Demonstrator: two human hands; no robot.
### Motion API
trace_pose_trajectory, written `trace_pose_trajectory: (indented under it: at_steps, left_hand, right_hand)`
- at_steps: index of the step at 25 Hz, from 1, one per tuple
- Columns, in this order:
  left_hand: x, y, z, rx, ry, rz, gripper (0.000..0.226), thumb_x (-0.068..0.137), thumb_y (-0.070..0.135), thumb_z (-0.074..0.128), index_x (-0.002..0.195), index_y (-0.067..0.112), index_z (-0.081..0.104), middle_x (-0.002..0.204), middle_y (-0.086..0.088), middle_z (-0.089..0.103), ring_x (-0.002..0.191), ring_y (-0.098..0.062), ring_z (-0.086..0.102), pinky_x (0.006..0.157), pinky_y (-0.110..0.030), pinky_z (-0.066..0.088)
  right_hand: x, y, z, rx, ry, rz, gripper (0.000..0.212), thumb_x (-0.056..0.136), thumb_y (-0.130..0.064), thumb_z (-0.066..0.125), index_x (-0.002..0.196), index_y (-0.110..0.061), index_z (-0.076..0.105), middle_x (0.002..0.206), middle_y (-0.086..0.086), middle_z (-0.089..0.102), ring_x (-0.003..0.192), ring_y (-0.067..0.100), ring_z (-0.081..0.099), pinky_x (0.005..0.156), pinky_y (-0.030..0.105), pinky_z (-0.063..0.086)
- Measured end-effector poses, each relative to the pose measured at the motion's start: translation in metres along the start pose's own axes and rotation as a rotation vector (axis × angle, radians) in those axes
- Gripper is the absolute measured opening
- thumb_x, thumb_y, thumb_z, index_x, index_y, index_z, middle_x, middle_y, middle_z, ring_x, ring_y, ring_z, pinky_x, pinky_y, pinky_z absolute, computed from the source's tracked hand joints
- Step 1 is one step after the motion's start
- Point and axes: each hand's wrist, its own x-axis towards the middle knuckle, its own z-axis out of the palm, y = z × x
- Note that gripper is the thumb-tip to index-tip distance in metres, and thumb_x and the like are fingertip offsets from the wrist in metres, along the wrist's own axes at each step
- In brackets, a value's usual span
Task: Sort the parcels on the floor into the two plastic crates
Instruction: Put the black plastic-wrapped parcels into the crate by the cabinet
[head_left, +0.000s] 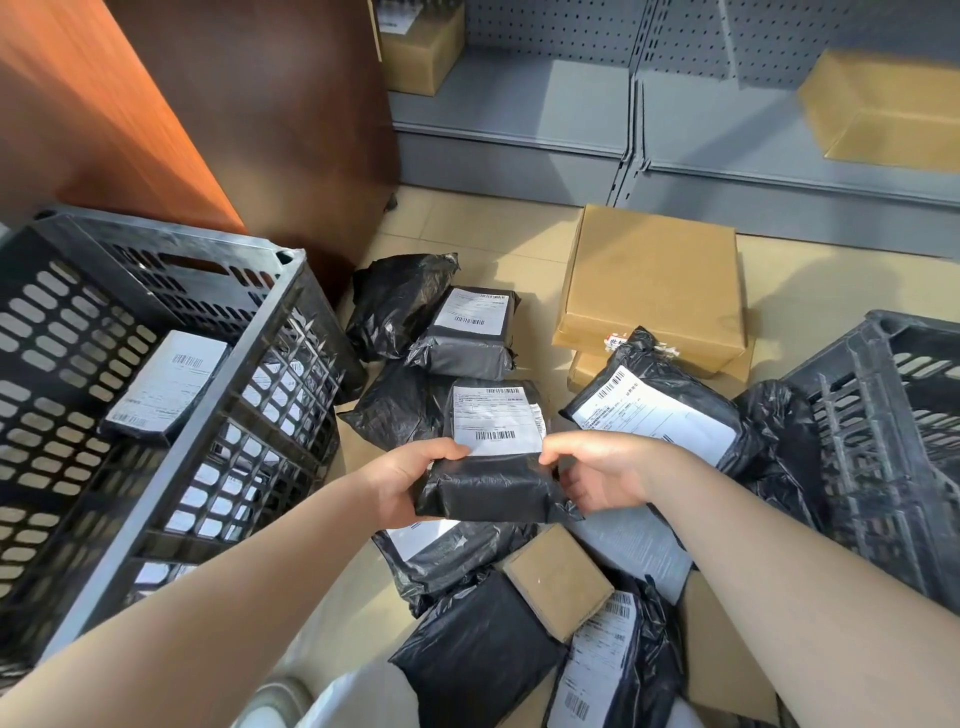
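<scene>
held parcel (493, 483): glossy black wrap, white label printed with black barcodes
crate left of the grip (156, 415): black, slotted lattice walls
crate right of the grip (893, 441): black, ribbed and slotted
flat box beyond the grip (654, 280): plain tan cardboard
small box below the grip (558, 587): brown
bags around the grip (400, 306): crinkled black
cabinet (156, 104): reddish-brown wood grain
shelving (571, 104): grey, dotted pegboard back
floor (467, 228): beige tiles

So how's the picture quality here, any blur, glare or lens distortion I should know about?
Head view: wide-angle bending curves the grey metal shelving; the tan cardboard box on the right shelf is smeared by blur; warm light falls on the orange-brown wooden cabinet; the black plastic-wrapped parcel gripped by left hand and right hand is sharp, its label print too small to read.
</scene>
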Motion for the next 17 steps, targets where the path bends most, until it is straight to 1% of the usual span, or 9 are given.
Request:
trace_pose_trajectory:
  at_steps: [2, 3, 4, 5, 7, 10, 12, 15, 17]
  left_hand:
    - [-0.004, 0.0, -0.001, 0.019, -0.024, 0.0, 0.012, 0.082, 0.013, 0.068, 0.092, 0.008, 0.064, 0.081, -0.011, 0.073, 0.065, -0.025, 0.071, 0.062, -0.033, 0.06]
    - [-0.006, 0.0, -0.003, 0.052, -0.051, 0.005, 0.014, 0.079, 0.012, 0.07, 0.091, 0.008, 0.064, 0.082, -0.011, 0.072, 0.067, -0.025, 0.07, 0.065, -0.033, 0.059]
    - [-0.009, 0.0, -0.005, 0.099, -0.093, 0.016, 0.02, 0.075, 0.012, 0.073, 0.093, 0.008, 0.066, 0.087, -0.011, 0.072, 0.073, -0.026, 0.069, 0.071, -0.034, 0.058]
    - [-0.013, 0.0, -0.008, 0.146, -0.141, 0.028, 0.028, 0.07, 0.011, 0.075, 0.097, 0.01, 0.069, 0.096, -0.012, 0.073, 0.081, -0.027, 0.068, 0.078, -0.036, 0.053]
    - [-0.02, 0.003, -0.011, 0.184, -0.238, 0.058, 0.04, 0.068, 0.006, 0.072, 0.106, 0.018, 0.074, 0.114, -0.01, 0.072, 0.095, -0.028, 0.065, 0.088, -0.038, 0.049]
    - [-0.03, 0.007, -0.01, 0.189, -0.326, 0.099, 0.057, 0.071, 0.001, 0.064, 0.126, 0.02, 0.062, 0.125, -0.009, 0.069, 0.106, -0.028, 0.068, 0.091, -0.039, 0.055]
    - [-0.034, 0.011, -0.006, 0.194, -0.322, 0.117, 0.055, 0.077, 0.012, 0.066, 0.13, 0.016, 0.058, 0.125, -0.009, 0.068, 0.11, -0.028, 0.068, 0.092, -0.039, 0.054]
    - [-0.038, 0.018, 0.0, 0.224, -0.231, 0.144, 0.055, 0.087, 0.045, 0.068, 0.133, 0.017, 0.056, 0.124, -0.007, 0.069, 0.115, -0.027, 0.066, 0.101, -0.042, 0.049]
    - [-0.04, 0.023, 0.002, 0.237, -0.192, 0.219, 0.063, 0.084, 0.05, 0.069, 0.137, 0.021, 0.05, 0.123, -0.004, 0.07, 0.114, -0.025, 0.066, 0.103, -0.043, 0.048]
  right_hand:
    - [0.003, 0.0, -0.002, 0.041, 0.004, -0.012, 0.075, 0.085, -0.029, 0.07, 0.149, -0.015, 0.035, 0.139, 0.023, 0.054, 0.12, 0.033, 0.059, 0.106, 0.045, 0.046]
    - [0.003, -0.001, -0.002, 0.066, 0.011, -0.026, 0.076, 0.087, -0.038, 0.07, 0.151, -0.017, 0.033, 0.144, 0.022, 0.05, 0.126, 0.035, 0.055, 0.107, 0.046, 0.044]
    - [0.003, -0.003, 0.0, 0.084, 0.016, -0.053, 0.071, 0.09, -0.044, 0.067, 0.148, -0.018, 0.037, 0.144, 0.02, 0.051, 0.126, 0.035, 0.055, 0.106, 0.046, 0.044]
    - [0.002, -0.005, 0.002, 0.105, 0.019, -0.089, 0.061, 0.092, -0.046, 0.064, 0.143, -0.018, 0.045, 0.14, 0.017, 0.056, 0.123, 0.033, 0.058, 0.105, 0.047, 0.045]
    - [0.005, -0.007, 0.005, 0.124, 0.054, -0.153, 0.048, 0.093, -0.046, 0.063, 0.133, -0.02, 0.056, 0.129, 0.007, 0.067, 0.116, 0.027, 0.064, 0.102, 0.046, 0.048]
    - [0.003, -0.011, 0.008, 0.124, 0.104, -0.254, 0.045, 0.088, -0.044, 0.071, 0.127, -0.022, 0.063, 0.119, 0.0, 0.073, 0.112, 0.022, 0.066, 0.101, 0.046, 0.048]
    - [-0.002, -0.015, 0.01, 0.088, 0.129, -0.31, 0.046, 0.085, -0.044, 0.074, 0.124, -0.023, 0.066, 0.114, -0.001, 0.075, 0.109, 0.02, 0.069, 0.098, 0.046, 0.051]
    - [-0.012, -0.027, 0.018, 0.064, 0.211, -0.403, 0.043, 0.085, -0.044, 0.074, 0.12, -0.02, 0.068, 0.105, 0.0, 0.077, 0.099, 0.018, 0.073, 0.09, 0.043, 0.056]
    - [-0.017, -0.037, 0.027, 0.068, 0.298, -0.451, 0.044, 0.083, -0.047, 0.074, 0.117, -0.019, 0.068, 0.101, -0.001, 0.077, 0.098, 0.019, 0.072, 0.09, 0.042, 0.056]
